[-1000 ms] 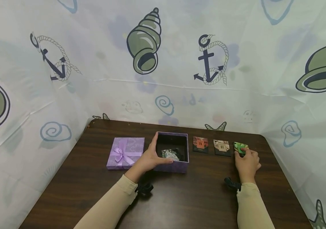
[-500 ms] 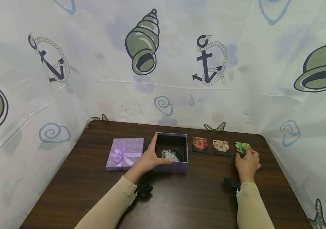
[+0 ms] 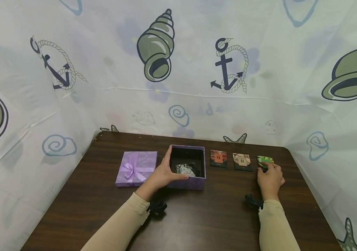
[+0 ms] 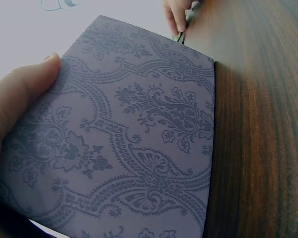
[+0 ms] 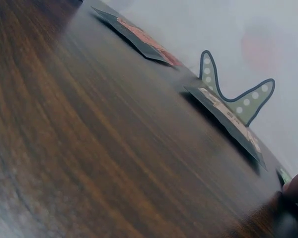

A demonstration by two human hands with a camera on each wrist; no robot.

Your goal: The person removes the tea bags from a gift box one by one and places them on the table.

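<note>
Left hand (image 3: 162, 172) gripping a purple box (image 3: 189, 184) just below frame centre, right hand (image 3: 270, 179) pinching a green packet (image 3: 262, 159) right of centre, red packet (image 3: 218, 158) and beige packet (image 3: 242, 161) between, dark worktop (image 3: 209, 223) beneath

Grips the purple box (image 3: 186, 183) with the left hand (image 3: 162, 174), laying thumb (image 3: 179, 176) along its near wall, fingers (image 3: 167, 157) along its left. Slants the left forearm (image 3: 118, 221) in from the box's near left. Pinches with the right hand (image 3: 270, 179), well right of the box, bending the fingers downward.
</note>
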